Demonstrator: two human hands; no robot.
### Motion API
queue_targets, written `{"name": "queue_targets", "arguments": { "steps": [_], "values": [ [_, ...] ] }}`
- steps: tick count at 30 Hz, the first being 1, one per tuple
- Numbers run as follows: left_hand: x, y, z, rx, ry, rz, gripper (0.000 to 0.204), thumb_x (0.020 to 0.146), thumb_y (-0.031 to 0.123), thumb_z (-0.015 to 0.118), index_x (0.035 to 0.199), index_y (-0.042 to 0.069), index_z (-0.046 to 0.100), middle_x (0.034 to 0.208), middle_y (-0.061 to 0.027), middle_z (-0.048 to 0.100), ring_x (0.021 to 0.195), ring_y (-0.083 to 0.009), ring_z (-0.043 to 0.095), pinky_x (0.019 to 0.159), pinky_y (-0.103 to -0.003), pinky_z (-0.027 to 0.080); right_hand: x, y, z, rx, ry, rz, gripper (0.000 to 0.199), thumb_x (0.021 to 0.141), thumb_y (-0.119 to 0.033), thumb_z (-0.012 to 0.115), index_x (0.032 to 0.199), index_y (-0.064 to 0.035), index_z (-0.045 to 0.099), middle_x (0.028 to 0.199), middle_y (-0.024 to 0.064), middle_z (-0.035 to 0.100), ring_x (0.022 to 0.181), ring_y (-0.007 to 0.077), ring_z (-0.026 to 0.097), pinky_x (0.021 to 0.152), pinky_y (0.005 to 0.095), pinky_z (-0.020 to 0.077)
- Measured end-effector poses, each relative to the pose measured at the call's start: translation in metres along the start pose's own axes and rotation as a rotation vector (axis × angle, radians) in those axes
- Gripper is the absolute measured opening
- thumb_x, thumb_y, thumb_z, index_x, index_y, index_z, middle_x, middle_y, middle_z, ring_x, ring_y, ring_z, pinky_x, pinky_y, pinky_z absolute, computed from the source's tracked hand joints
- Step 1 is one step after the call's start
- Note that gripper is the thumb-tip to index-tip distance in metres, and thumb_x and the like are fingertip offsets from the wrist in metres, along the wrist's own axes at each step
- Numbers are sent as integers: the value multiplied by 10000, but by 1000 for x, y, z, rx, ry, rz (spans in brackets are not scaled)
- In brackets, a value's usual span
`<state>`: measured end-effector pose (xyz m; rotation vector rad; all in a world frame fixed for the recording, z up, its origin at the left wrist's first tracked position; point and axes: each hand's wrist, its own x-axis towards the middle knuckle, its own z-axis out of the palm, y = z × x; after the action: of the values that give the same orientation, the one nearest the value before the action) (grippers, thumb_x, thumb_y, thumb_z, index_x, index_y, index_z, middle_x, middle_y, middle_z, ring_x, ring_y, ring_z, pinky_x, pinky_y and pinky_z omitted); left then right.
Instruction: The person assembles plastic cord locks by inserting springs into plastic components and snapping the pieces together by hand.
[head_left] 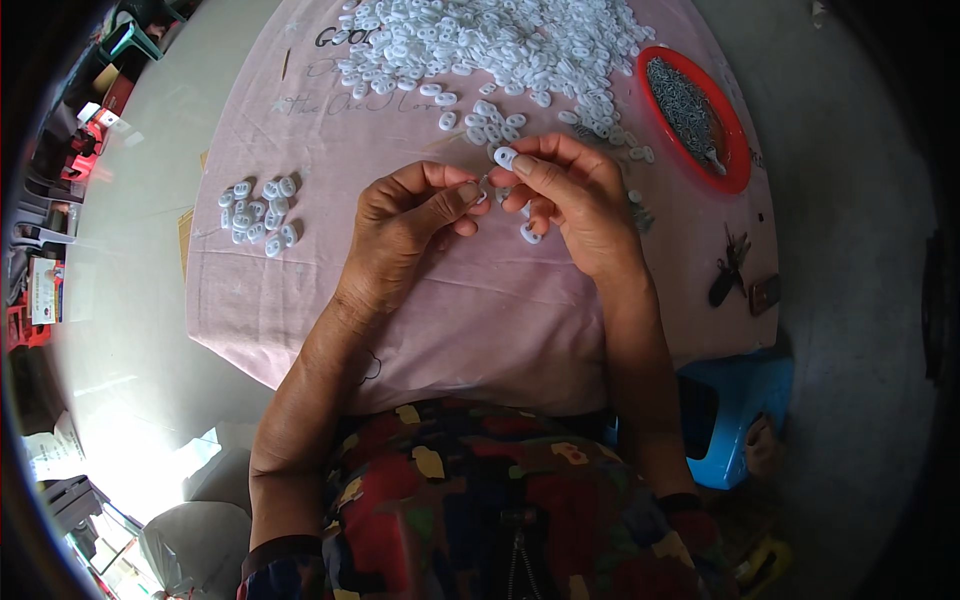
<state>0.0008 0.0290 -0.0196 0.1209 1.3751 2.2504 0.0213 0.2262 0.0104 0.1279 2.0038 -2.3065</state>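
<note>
While right hand point(588, 205) pinches white oval piece point(505, 157), left hand point(405, 215) pinches small part point(483, 191), mostly hidden.

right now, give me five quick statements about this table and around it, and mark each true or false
1. The right hand pinches a white oval piece. True.
2. The red dish stands left of the large white pile. False: it stands to the pile's right.
3. A small cluster of white pieces lies to the left of the left hand. True.
4. The stool beside the table is yellow. False: it is blue.
5. The tablecloth is pink. True.
</note>
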Motion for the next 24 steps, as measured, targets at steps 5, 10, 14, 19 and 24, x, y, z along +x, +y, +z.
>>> {"name": "queue_targets", "arguments": {
  "steps": [5, 10, 14, 19, 24],
  "values": [
    [0, -1, -1, 9, -4, 13, 104, 926, 91, 652, 1013, 34, 655, 876, -45, 679, 740, -80, 577, 680, -208, 453, 0, 5, -1, -46, -12, -14, 207, 903, -152, 684, 1055, -17, 648, 850, 50, 671, 617, 39, 529, 478, 172, 367],
    [-1, -1, 2, 22, -3, 61, 87, 916, 102, 673, 973, 38, 661, 836, -9, 677, 705, -46, 571, 642, -187, 461, -1, 3, 2, 19, -34, 1, 202, 898, -144, 690, 1051, -18, 655, 818, 30, 649, 578, 21, 468, 475, 171, 339],
    [-1, -2, -1, 10, -22, 52, 99, 925, 79, 650, 1008, 26, 652, 887, -29, 667, 803, -84, 605, 719, -211, 468, -2, 3, 3, 3, -26, 14, 188, 892, -129, 693, 1037, -14, 662, 823, 34, 653, 571, 21, 467, 477, 171, 342],
    [-1, -1, 0, 48, -8, 44, 98, 924, 76, 654, 1008, 25, 655, 909, -20, 662, 836, -87, 618, 763, -217, 486, -2, 4, 4, -41, -28, 10, 180, 886, -110, 694, 1029, -7, 662, 825, 32, 654, 579, 21, 469, 482, 173, 348],
    [-2, -1, 3, 41, 3, 105, 82, 917, 64, 668, 973, 5, 656, 851, -16, 671, 756, -45, 582, 681, -180, 462, -2, 4, 3, -60, -36, 12, 174, 882, -103, 694, 1019, -1, 661, 828, 30, 654, 586, 20, 470, 486, 174, 352]
  ]
}}
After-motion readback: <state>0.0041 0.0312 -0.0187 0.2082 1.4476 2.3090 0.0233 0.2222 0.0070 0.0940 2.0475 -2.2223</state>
